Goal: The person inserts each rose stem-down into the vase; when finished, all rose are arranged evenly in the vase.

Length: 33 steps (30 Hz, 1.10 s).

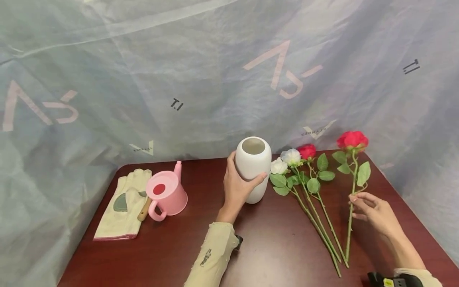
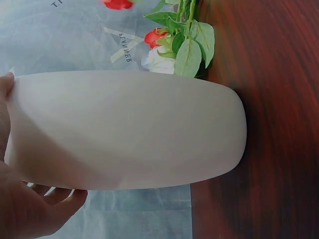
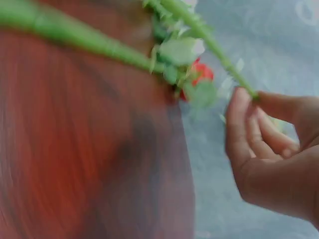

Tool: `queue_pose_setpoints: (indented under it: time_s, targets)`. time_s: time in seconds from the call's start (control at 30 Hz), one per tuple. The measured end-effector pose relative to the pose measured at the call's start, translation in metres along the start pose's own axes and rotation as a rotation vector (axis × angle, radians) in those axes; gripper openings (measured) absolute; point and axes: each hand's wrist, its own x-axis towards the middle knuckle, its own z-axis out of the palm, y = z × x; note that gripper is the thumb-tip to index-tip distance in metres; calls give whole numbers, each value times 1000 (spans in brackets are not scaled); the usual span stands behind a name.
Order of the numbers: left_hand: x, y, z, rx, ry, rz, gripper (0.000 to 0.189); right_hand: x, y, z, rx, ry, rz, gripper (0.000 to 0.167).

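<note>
My left hand (image 1: 238, 185) grips a tall white vase (image 1: 255, 167) round its upper body, thumb across the front. The vase stands upright with its round mouth uncovered; in the left wrist view its smooth side (image 2: 129, 129) fills the middle. On the right, my right hand (image 1: 374, 211) pinches the stem of a red rose (image 1: 352, 140) between thumb and fingertips. That rose is raised upright, its bloom at the top and its stem pointing down. In the right wrist view the pinched stem (image 3: 219, 55) runs up and left from the fingertips (image 3: 242, 94).
Between vase and right hand lie several roses with long stems: white ones (image 1: 291, 157) and a red one (image 1: 306, 151). A pink watering can (image 1: 173, 195) stands at left beside folded cream gloves (image 1: 122, 207) and a wooden handle (image 1: 144, 210). Grey sheeting (image 1: 201, 79) hangs behind the table.
</note>
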Motion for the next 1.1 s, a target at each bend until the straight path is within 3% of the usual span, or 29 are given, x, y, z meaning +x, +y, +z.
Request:
queue_pose_setpoints:
  time_s: [0.2,0.27,0.33,0.4,0.5,0.73,0.97,1.1]
  targets:
    - [1,0,-3,4,35,-17,93,12,-6,22,802,-81,-80,28]
    - [1,0,-3,12,31,-26,93,17,-9,30,972,-88,-91,30]
    - [0,0,-2,15,26,-32,93,20,-11,36,1065,-93,-104,31]
    - [0,0,0,15,23,-35,93,23,-14,42,1097,-94,-123,31]
    - [-1,0,2,6,19,-37,93,26,-21,52,1077,-34,-157,26]
    - [0,1,5,14,14,-25,94,33,-51,72,991,212,-247,9]
    - [-1,1,4,23,19,-10,94,43,-87,83,1076,324,-372,1]
    - [-1,-1,3,20,14,-9,94,56,-110,92,1103,368,-406,8]
